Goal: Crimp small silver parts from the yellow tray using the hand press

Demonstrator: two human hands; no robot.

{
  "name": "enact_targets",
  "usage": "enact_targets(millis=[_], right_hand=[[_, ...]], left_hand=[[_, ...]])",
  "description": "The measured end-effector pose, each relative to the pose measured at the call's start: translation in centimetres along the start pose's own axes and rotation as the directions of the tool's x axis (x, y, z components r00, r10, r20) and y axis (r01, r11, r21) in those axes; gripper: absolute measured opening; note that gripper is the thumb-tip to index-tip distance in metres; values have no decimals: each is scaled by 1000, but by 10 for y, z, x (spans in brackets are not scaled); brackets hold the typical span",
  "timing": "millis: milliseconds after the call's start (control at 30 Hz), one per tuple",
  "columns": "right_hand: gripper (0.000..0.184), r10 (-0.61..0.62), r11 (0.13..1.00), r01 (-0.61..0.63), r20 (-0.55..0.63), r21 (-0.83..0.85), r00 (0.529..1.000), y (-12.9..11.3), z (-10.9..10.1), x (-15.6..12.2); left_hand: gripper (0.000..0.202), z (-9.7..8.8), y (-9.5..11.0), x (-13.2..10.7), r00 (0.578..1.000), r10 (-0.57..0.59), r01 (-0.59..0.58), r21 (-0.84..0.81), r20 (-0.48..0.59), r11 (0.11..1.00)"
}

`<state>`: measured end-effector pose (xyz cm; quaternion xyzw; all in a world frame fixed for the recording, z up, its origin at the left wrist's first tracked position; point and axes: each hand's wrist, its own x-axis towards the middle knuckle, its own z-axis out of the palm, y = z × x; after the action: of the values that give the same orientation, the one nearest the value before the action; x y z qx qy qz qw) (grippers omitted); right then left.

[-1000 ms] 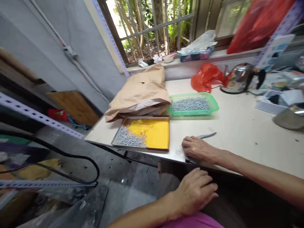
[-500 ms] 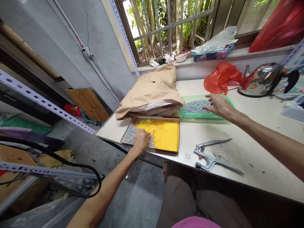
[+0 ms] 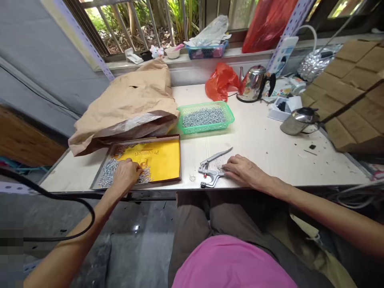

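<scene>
Down in a shallow brown box lined with yellow, my left hand rests on a heap of small silvery metal pins. Its fingers are drawn together, and what they pinch is hidden. My right hand lies over the lower handle of grey metal hand pliers with a spring and a red part, its fingers closed around that handle. The pliers lie flat on the table, jaws towards the left. Behind them a green plastic basket holds many more metal pins.
A large brown paper sack slumps behind the box. At the back stand a red plastic bag and a steel kettle. A smaller metal pot and a cardboard stack are at the right. A white table carries these.
My right hand has moved from above the green basket down to the pliers' handle. My left hand stays in the box. The view has turned to the right.
</scene>
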<state>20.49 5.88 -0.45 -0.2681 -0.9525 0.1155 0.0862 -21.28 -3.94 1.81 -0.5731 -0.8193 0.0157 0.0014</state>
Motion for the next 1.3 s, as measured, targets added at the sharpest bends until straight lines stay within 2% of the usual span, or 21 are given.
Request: enact_targets(millis=[100,200,267,333,400,467,533,600,767,967,1133,1233,1300], right_hand=[[32,-17,1000,16,-34,-27,999,-3,10,-6],[29,-59,996,54,-61,-77,996,-4,16,-3],[26,-68,991,61,-59,-118,996,-2,16,0],[25,-41,987,31,-60,-160,997,2,13,4],[25,4,982,-16,-67,-187,998,7,10,7],[25,43,979,-55,-69,-194,997,11,8,7],[24,78,978,-90,-69,-189,995,13,8,7],[24,108,975,-121,-82,-184,991,13,12,5],[24,125,966,-157,-160,-204,979,10,23,2],[23,125,963,-161,-173,-215,977,11,26,3],[22,138,957,-172,-156,-233,978,10,23,4],[22,148,949,-180,-136,-257,979,8,21,5],[22,151,945,-180,-123,-275,981,6,20,5]], left_hand=[[14,-11,5,0,998,-56,57,-91,7,994],[18,-28,22,-5,992,-121,110,-191,-47,975],[23,-37,45,-11,988,-122,90,-275,-99,957],[23,-39,77,-20,992,-82,33,-439,-93,898],[20,-34,114,-30,1000,12,-15,-605,-9,796],[18,-22,149,-40,988,123,-29,-676,92,736],[16,-8,174,-47,977,171,-45,-658,129,752],[16,5,187,-52,974,195,-93,-590,112,802],[17,19,184,-55,952,302,-248,-446,53,860],[20,13,185,-56,936,341,-294,-342,87,893],[25,16,185,-63,925,378,-363,-196,45,911],[22,19,184,-62,940,342,-322,-330,2,887],[17,18,186,-59,974,221,-152,-562,57,813]])
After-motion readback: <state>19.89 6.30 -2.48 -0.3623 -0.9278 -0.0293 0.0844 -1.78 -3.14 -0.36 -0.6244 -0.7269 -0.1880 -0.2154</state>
